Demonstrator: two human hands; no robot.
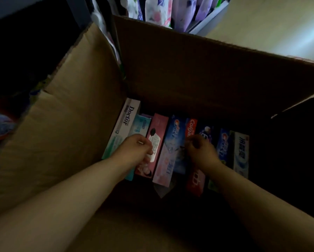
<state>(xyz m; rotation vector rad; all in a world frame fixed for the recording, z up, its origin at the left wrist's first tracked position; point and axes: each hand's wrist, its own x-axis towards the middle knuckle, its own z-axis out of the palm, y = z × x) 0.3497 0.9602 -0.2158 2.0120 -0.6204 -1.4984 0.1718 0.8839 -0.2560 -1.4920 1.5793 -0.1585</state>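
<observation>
The left hand is curled, its fingers pinched on the pink toothpaste box. The right hand is curled over the red Colgate box; whether that box is grasped cannot be told. A blue Crest box is stood between both sets of fingers, inside the cardboard carton. A white Doctor box is placed beyond the left fingers.

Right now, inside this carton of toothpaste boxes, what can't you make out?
Head view: right hand covers the middle of the red Colgate box.
Head view: left hand curls over the pink box; grip unclear.
Head view: darkness hides the near floor of the carton.
</observation>
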